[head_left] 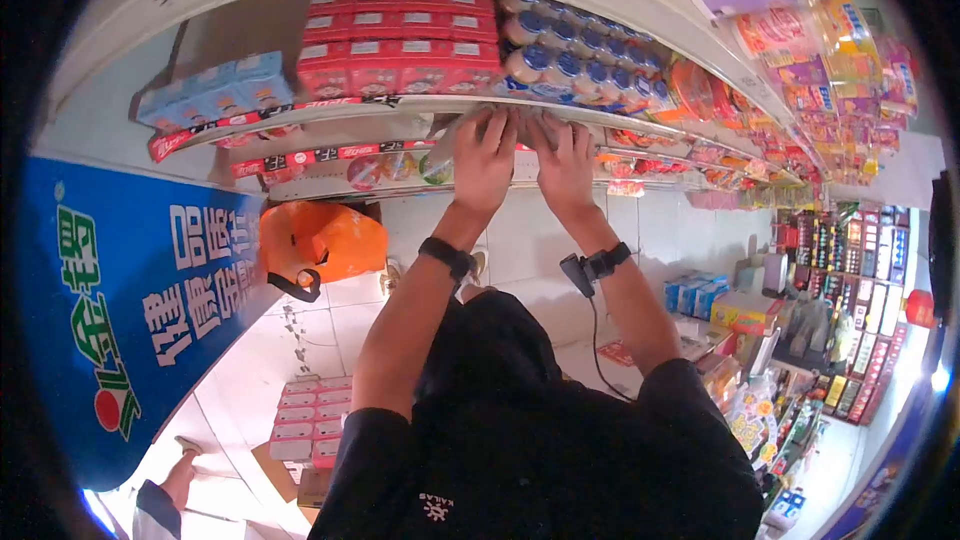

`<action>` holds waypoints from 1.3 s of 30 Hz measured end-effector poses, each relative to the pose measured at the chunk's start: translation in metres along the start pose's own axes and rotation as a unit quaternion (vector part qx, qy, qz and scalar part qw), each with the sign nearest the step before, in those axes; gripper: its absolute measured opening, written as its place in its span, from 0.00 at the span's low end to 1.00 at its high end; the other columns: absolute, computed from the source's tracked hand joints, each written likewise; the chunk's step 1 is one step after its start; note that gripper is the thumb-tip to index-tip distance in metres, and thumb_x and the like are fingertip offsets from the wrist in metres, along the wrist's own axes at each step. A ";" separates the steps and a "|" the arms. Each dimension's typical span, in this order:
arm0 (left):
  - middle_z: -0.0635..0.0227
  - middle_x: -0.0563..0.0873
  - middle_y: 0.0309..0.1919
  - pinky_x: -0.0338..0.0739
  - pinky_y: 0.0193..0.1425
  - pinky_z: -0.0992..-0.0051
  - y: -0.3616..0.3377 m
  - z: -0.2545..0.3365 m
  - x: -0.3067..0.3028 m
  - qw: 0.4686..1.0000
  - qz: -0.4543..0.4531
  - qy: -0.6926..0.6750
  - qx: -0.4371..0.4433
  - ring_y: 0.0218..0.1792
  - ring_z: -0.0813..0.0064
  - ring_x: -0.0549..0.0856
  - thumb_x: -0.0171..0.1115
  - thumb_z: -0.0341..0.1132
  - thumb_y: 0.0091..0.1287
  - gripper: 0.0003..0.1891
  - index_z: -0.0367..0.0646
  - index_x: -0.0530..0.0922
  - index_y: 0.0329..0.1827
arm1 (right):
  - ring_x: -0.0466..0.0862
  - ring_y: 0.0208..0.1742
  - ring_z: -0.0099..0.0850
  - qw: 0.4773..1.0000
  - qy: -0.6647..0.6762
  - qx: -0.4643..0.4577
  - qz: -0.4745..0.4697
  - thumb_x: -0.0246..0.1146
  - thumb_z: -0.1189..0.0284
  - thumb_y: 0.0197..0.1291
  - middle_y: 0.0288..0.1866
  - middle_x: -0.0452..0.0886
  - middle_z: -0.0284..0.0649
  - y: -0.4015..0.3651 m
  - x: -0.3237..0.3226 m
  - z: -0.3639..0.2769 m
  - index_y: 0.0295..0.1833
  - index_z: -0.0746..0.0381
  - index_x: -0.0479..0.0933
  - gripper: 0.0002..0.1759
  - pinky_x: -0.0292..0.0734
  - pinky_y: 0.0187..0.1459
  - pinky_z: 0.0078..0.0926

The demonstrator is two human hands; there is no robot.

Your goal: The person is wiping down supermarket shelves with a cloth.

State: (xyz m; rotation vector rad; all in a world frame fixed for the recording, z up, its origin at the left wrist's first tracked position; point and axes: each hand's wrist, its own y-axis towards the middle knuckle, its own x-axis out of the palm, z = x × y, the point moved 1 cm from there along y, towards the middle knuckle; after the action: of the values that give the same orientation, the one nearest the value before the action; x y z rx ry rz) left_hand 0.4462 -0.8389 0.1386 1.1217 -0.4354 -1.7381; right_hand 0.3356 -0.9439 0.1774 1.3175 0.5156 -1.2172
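Both my hands reach out to the front edge of a shop shelf [330,105]. My left hand [487,162], with a black band on its wrist, and my right hand [566,168], with a small black device and cable on its wrist, lie side by side. Together they grip a flat greyish packet [470,127] at the shelf's lip. My fingers cover most of the packet, so its print is hidden. Just above it stand stacked red boxes [400,40] and rows of blue-capped bottles [570,52].
Blue cartons [222,90] sit left on the same shelf. An orange bag [325,240] hangs below, beside a blue banner [130,310]. Red-and-white cases [310,420] lie on the tiled floor. Another person's foot [182,460] shows lower left. Snack racks [840,70] fill the right.
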 end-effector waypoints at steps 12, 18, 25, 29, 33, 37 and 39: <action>0.66 0.82 0.60 0.79 0.62 0.58 0.010 0.077 0.074 0.997 -0.060 -0.028 0.034 0.58 0.60 0.80 0.67 0.28 0.59 0.26 0.38 0.84 0.64 | 0.74 0.65 0.48 0.997 0.011 0.078 -0.019 0.67 0.79 0.56 0.66 0.77 0.36 -0.046 -0.001 0.095 0.66 0.54 0.85 0.29 0.74 0.65 0.52; 0.67 0.82 0.61 0.79 0.63 0.58 0.004 0.101 0.102 0.998 -0.054 -0.034 0.019 0.59 0.61 0.80 0.67 0.27 0.58 0.26 0.38 0.85 0.64 | 0.74 0.65 0.48 0.995 0.033 0.089 -0.021 0.68 0.79 0.56 0.68 0.76 0.35 -0.067 0.002 0.122 0.66 0.52 0.85 0.30 0.73 0.69 0.52; 0.67 0.82 0.60 0.79 0.63 0.58 0.001 0.124 0.123 0.998 -0.053 -0.036 0.008 0.61 0.61 0.80 0.68 0.27 0.57 0.26 0.39 0.85 0.63 | 0.75 0.64 0.48 0.994 0.046 0.090 -0.029 0.67 0.78 0.56 0.68 0.76 0.35 -0.085 0.003 0.150 0.67 0.52 0.84 0.30 0.73 0.68 0.51; 0.67 0.82 0.61 0.79 0.63 0.58 0.000 0.136 0.139 0.997 -0.071 -0.022 0.014 0.62 0.61 0.80 0.68 0.27 0.58 0.26 0.39 0.85 0.63 | 0.75 0.63 0.47 0.995 0.030 0.085 -0.035 0.66 0.79 0.56 0.68 0.76 0.36 -0.091 0.003 0.170 0.67 0.53 0.84 0.30 0.74 0.65 0.48; 0.67 0.82 0.59 0.79 0.63 0.57 0.003 0.156 0.159 0.998 -0.061 -0.029 0.018 0.61 0.58 0.80 0.71 0.26 0.55 0.27 0.41 0.86 0.62 | 0.73 0.66 0.47 0.995 0.053 0.084 -0.018 0.64 0.83 0.54 0.67 0.75 0.37 -0.102 0.006 0.198 0.68 0.54 0.84 0.32 0.72 0.68 0.48; 0.66 0.84 0.57 0.79 0.64 0.55 0.002 0.177 0.174 0.999 -0.038 -0.007 0.018 0.60 0.55 0.81 0.74 0.24 0.52 0.27 0.43 0.87 0.60 | 0.74 0.65 0.45 0.993 0.071 0.092 -0.016 0.65 0.82 0.54 0.67 0.76 0.36 -0.115 0.008 0.222 0.67 0.53 0.85 0.32 0.73 0.67 0.48; 0.66 0.83 0.59 0.79 0.64 0.55 0.003 0.185 0.181 0.999 -0.043 -0.008 0.026 0.61 0.57 0.80 0.72 0.24 0.54 0.28 0.41 0.86 0.62 | 0.75 0.60 0.44 0.996 0.056 0.065 0.010 0.65 0.79 0.55 0.66 0.78 0.36 -0.119 0.008 0.233 0.66 0.55 0.85 0.30 0.75 0.63 0.46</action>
State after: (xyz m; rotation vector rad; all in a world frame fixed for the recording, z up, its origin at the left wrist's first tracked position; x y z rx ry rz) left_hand 0.2766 -1.0344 0.1473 1.1788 -0.4494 -1.8202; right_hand 0.1569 -1.1354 0.1784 1.5057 0.5084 -1.1808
